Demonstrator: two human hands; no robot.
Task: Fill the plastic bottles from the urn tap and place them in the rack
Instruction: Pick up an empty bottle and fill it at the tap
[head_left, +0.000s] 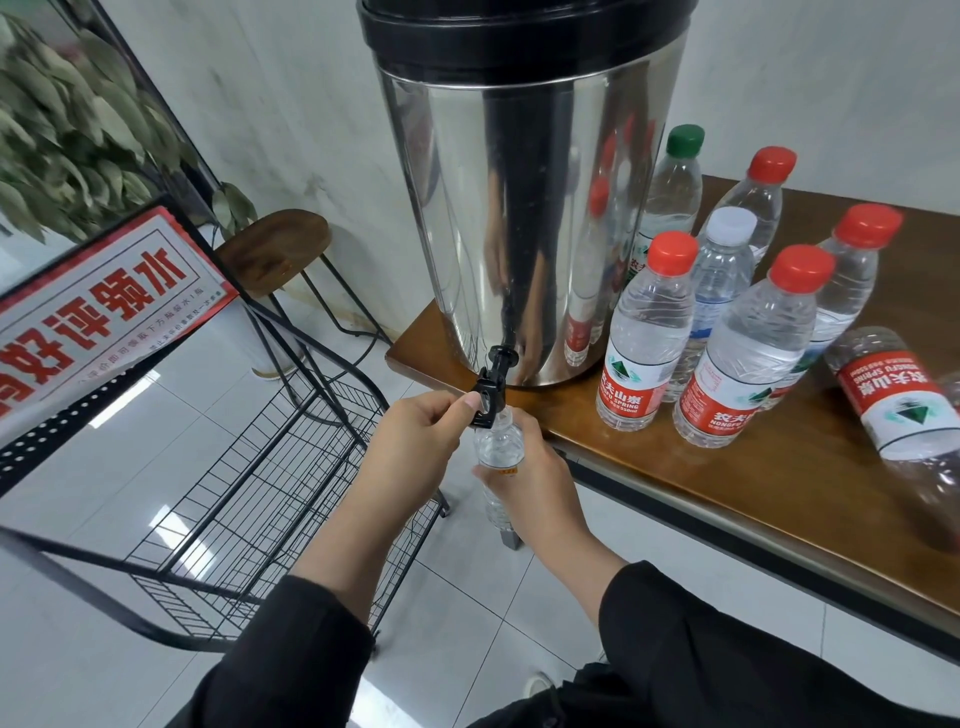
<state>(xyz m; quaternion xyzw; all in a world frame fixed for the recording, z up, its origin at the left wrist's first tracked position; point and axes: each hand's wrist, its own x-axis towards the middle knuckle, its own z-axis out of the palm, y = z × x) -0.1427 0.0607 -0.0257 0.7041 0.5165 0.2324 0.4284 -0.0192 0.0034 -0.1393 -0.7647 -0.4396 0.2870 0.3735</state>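
Black sleeves at 6 o'clock, then the two hands meeting under the tap. The right hand (524, 483) is wrapped around a clear uncapped bottle (500, 447), holding its mouth right up at the spout, while the left hand (415, 441) has its thumb and fingers curled on the black tap lever (485, 400) of the steel urn (524, 208) at 12. So this looks like the filling step. I can't really tell how much water is in there, or whether it's flowing. Next move, I'd guess, is letting go of the lever, then swinging the bottle over to the wire rack (249, 499) at 9 o'clock — probably needs a cap first, though I don't see a loose one. The bottle hangs just off the table edge (675, 488), which runs toward 4 o'clock, so there's open floor below and a clear path left. At 2 o'clock capped bottles (644, 332) crowd the table, one lying on its side (904, 400) — no room to set anything down there.
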